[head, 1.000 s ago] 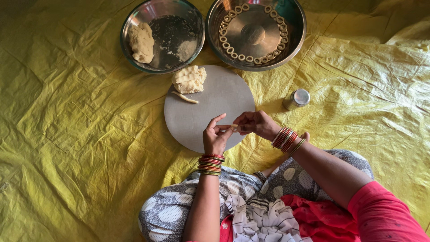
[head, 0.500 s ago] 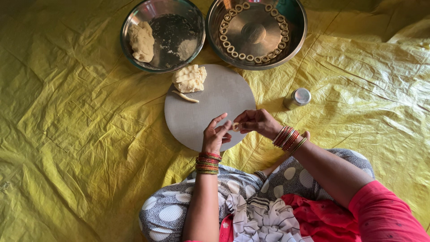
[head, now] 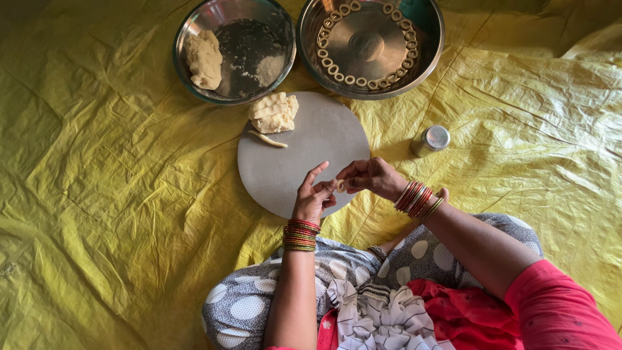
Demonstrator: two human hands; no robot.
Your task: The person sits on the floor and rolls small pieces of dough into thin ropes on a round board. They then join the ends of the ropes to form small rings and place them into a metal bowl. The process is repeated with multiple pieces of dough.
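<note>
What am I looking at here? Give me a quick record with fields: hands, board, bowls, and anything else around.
Left hand: raised over the board, fingers touching a small dough piece
Right hand: pinching the same dough piece
Round board: grey, holds a dough lump and a thin dough strip
Left steel bowl: dough ball and dark residue
Right steel bowl: dough rings arranged around the edge
Small steel container: right of the board
Ground: yellow sheet

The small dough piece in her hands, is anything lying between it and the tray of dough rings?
Nothing visible does. Between the dough piece held by both hands and the ring tray lies only bare round board; the dough lump sits off leftward.
</note>
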